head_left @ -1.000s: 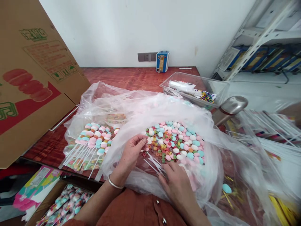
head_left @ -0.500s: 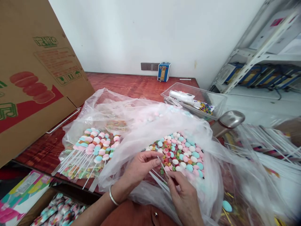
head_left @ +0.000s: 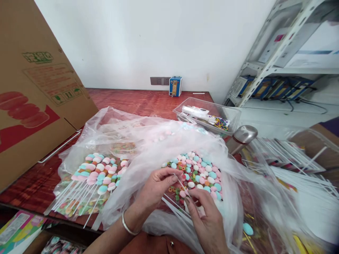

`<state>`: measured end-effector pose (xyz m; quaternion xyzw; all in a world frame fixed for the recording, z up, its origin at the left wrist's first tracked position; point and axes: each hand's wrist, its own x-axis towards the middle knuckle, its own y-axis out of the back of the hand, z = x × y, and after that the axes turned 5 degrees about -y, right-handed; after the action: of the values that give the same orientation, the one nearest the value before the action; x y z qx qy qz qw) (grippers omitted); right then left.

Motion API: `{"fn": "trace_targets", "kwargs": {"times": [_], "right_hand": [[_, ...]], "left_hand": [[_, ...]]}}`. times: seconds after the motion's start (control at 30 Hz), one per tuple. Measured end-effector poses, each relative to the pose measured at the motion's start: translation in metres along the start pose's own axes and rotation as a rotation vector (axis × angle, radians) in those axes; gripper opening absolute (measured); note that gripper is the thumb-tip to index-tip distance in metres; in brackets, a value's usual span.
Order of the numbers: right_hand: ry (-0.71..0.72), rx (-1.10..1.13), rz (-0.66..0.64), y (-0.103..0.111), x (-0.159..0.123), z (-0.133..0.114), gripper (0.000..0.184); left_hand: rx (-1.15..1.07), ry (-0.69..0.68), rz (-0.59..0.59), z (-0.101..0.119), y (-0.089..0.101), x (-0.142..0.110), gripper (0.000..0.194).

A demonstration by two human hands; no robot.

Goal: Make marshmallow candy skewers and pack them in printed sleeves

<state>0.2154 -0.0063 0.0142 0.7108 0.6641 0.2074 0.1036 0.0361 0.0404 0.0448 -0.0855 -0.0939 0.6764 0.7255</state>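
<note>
- Skewers of pink, white and blue marshmallow-like pieces on white sticks (head_left: 99, 168) lie grouped at the left, apparently finished.
- A thin white stick (head_left: 181, 182) is between the hands, just above the pile; its visible length is bare, so this one looks barely begun.
- The left hand (head_left: 156, 187) pinches its far end; the right hand (head_left: 206, 216) has thumb and forefinger closed on its near end.
- Loose and unskewered: pastel oval sweets (head_left: 208, 168), small coloured rings (head_left: 171, 189) and several spare white sticks (head_left: 175, 207).
- Cloudy plastic sheeting (head_left: 148, 141) veils more sweets on the far side, their number unclear.
- Whether the right fingertips also hold a sweet cannot be told.
- Shiny pink-and-blue pieces (head_left: 62, 246) at near left are cut off.
</note>
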Motion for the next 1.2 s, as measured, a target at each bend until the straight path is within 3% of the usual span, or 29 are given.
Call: {"fn": "trace_targets", "kwargs": {"times": [0.1, 0.23, 0.3, 0.37, 0.47, 0.57, 0.63, 0.73, 0.83, 0.97, 1.07, 1.2], "right_hand": [[-0.143, 0.042, 0.037, 0.009, -0.001, -0.007, 0.028], [-0.388, 0.189, 0.037, 0.015, -0.001, -0.003, 0.041], [-0.494, 0.373, 0.108, 0.015, -0.002, 0.000, 0.054], [-0.602, 0.661, 0.093, 0.014, -0.003, 0.000, 0.056], [-0.677, 1.004, -0.008, 0.014, 0.000, -0.006, 0.047], [-0.684, 1.042, 0.085, 0.018, 0.009, -0.004, 0.042], [-0.687, 0.969, 0.111, 0.023, 0.014, 0.004, 0.046], [-0.673, 0.803, -0.014, 0.026, 0.017, 0.019, 0.051], [-0.652, 0.741, -0.115, 0.021, 0.014, 0.026, 0.054], [-0.658, 0.762, -0.135, 0.015, 0.011, 0.026, 0.055], [-0.659, 0.761, -0.135, 0.016, 0.011, 0.029, 0.054], [-0.664, 0.733, -0.146, 0.016, 0.012, 0.032, 0.052]], "left_hand": [[0.203, -0.395, -0.042, 0.021, 0.004, -0.008, 0.013], [0.558, -0.899, -0.392, 0.038, -0.003, -0.026, 0.025], [0.739, -1.085, -0.458, 0.034, -0.011, -0.032, 0.024], [0.839, -1.154, -0.531, 0.023, -0.022, -0.035, 0.021], [0.864, -1.118, -0.672, 0.000, -0.034, -0.034, 0.019], [0.858, -1.109, -0.707, -0.024, -0.032, -0.025, 0.029], [0.906, -1.037, -0.555, -0.036, -0.020, -0.011, 0.037], [1.103, -0.735, -0.254, -0.045, 0.003, 0.019, 0.035], [1.198, -0.554, -0.279, -0.048, 0.018, 0.045, 0.034], [1.140, -0.394, -0.309, -0.047, 0.020, 0.057, 0.027], [1.049, -0.277, -0.203, -0.041, 0.018, 0.058, 0.019], [0.851, 0.057, 0.020, -0.029, 0.017, 0.074, 0.030]]}}
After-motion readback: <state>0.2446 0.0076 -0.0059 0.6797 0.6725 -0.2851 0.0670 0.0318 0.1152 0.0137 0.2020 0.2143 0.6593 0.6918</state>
